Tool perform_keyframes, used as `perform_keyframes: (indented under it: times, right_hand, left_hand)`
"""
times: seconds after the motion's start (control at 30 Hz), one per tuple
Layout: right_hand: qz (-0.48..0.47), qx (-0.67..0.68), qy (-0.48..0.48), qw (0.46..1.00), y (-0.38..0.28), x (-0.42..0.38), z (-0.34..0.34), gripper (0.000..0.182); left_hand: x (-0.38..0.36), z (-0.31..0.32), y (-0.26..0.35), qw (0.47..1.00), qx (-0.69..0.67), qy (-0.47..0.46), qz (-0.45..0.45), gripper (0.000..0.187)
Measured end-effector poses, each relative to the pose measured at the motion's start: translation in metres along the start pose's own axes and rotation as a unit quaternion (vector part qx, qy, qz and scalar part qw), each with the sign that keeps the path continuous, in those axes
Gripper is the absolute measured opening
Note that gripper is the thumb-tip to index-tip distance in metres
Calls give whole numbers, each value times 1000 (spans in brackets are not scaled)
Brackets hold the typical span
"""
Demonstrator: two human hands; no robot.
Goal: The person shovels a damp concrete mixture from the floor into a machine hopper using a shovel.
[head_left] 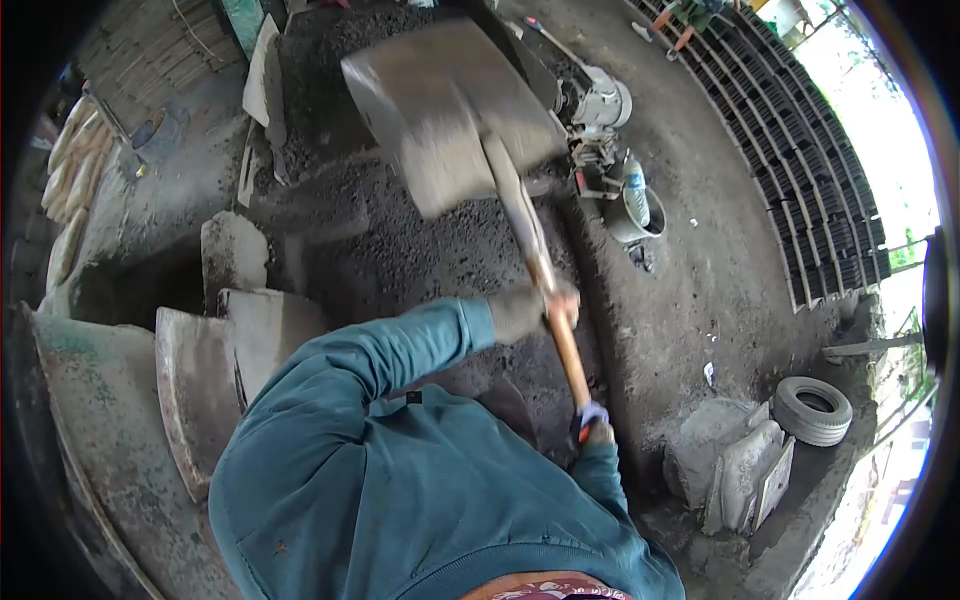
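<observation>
A shovel point(518, 215) stretches up and away from me, its wide metal blade point(450, 110) raised over dark gravelly material point(400, 240) and smeared by motion. My left hand point(540, 308), slightly blurred, is wrapped round the middle of the wooden shaft. At the shaft's near end, my right hand point(598, 432) is closed by a purple and orange grip. The blade looks bare, though blur hides fine detail. Both arms wear teal sleeves.
Curved slabs point(195, 390) stand at left beside a pit. On the right are a bucket point(637, 215) with a plastic bottle point(634, 185), a motor-like machine point(600, 100), a tire point(812, 411), stiff sacks point(745, 470) and stacked dark racks point(780, 130). Filled bags point(75, 175) lie far left.
</observation>
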State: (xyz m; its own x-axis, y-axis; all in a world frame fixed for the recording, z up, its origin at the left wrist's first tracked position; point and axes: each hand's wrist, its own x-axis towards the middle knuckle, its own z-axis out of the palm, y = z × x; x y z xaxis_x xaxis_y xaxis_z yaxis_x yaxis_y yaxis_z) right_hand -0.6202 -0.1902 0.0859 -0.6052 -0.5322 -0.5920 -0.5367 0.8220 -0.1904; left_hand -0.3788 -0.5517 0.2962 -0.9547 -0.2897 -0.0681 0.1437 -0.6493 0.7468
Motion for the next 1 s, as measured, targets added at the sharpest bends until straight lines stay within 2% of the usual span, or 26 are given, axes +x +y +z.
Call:
perform_keyframes:
  times: [0.03,0.1,0.13,0.17,0.2,0.23,0.3,0.37,0.43,0.5,0.57,0.6,0.67,0.7,0.77,0.8,0.83,0.87,0.9,0.93,0.97,1.0]
  right_hand:
    - [-23,-92,-52,994,48,-1,32,26]
    - [19,-129,-161,978,131,-44,77,47]
    - [60,-81,-174,980,133,-80,70,48]
    - [144,-16,-201,969,153,-96,82,49]
    - [205,72,-191,957,163,-120,80,44]
    - [257,210,-152,931,173,-137,79,40]
    - [295,480,-50,824,165,-165,59,31]
    - [258,621,-13,740,112,-166,26,23]
    - [206,683,-32,700,24,-144,-10,14]
    - [134,695,-60,704,-47,-104,-14,15]
    - [109,728,-19,677,-135,-45,9,16]
    - [80,746,-29,661,-183,-16,12,12]
    - [92,760,-65,640,-287,34,3,2]
    - [72,830,-129,538,-329,63,0,7]
    - [-65,719,-87,687,-425,122,-7,11]
    - [42,753,-180,632,-466,155,-11,12]
    - [14,711,-135,690,-502,181,-10,11]
    - [-176,510,59,840,-527,218,7,12]
    - [-341,239,245,876,-541,251,25,13]
    - [-270,369,173,872,-543,271,23,13]
    - [-190,489,97,846,-541,285,14,14]
    - [-106,595,20,797,-534,293,-2,14]
  left_hand:
    - [-3,12,-38,996,-41,-23,-71,19]
    - [-8,20,-119,970,-178,-29,-160,19]
    - [-14,28,-141,950,-212,71,-219,19]
    - [-18,30,-155,915,-241,169,-275,20]
    - [-17,24,-165,884,-253,226,-322,20]
    - [-19,-3,-202,874,-317,211,-302,14]
    - [-26,-38,-227,855,-405,221,-236,10]
    - [-20,-57,-199,801,-383,389,-244,16]
    - [-22,-115,-201,790,-368,462,-166,18]
    - [-36,-196,-186,788,-388,457,-140,19]
    - [-40,-277,-157,736,-390,549,-75,19]
    - [-43,-318,-136,744,-368,556,-49,20]
    - [-48,-379,-94,738,-317,596,-16,23]
    - [-40,-400,-65,726,-286,626,-5,26]
    - [-27,-464,-34,708,-271,652,25,34]
    - [-22,-493,-22,709,-254,656,46,31]
    - [-11,-517,-14,712,-238,658,66,30]
    - [7,-530,-3,709,-218,669,55,28]
    - [27,-538,9,706,-197,678,43,30]
    - [45,-549,11,704,-199,680,41,30]
    - [63,-555,5,701,-203,683,38,31]
    - [78,-555,-2,697,-207,685,35,33]
